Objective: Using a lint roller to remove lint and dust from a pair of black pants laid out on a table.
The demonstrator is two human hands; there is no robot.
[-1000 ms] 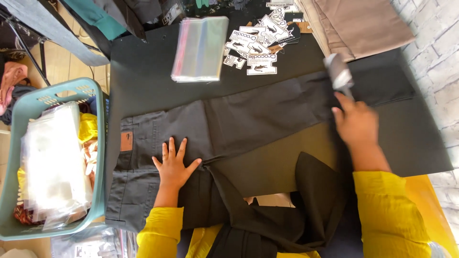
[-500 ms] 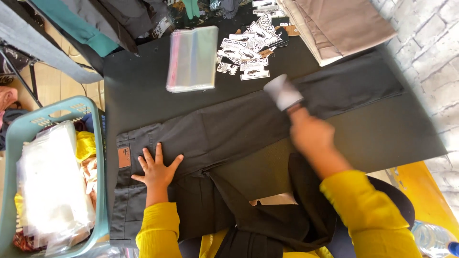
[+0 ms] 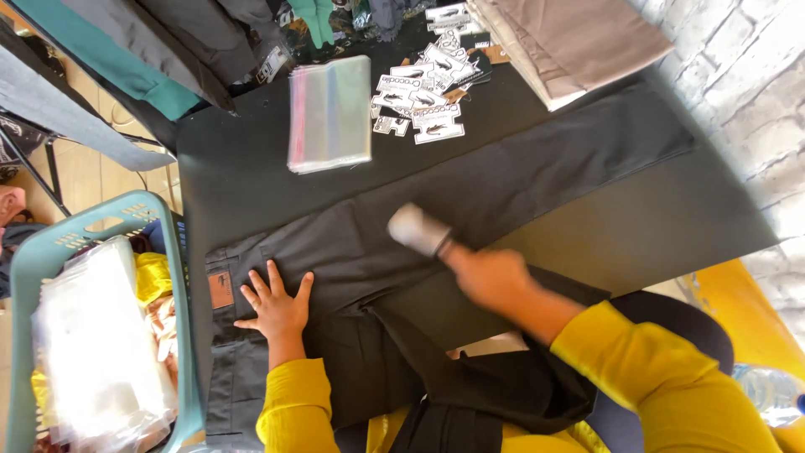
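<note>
Left hand (image 3: 275, 308) spread flat on dark trousers (image 3: 436, 218) — right hand (image 3: 489, 277), blurred, gripping white lint roller (image 3: 417, 229) against the cloth.

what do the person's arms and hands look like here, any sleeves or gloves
Both arms wear long mustard-yellow sleeves reaching the wrists. The left hand and the right hand are bare: no gloves show, and no rings or watch can be made out. The right hand is motion-blurred, so fine detail there is unclear.

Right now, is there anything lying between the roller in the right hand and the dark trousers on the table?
Nothing visible. The lint roller in the right hand is directly over the dark trousers; no object shows between them.
</note>
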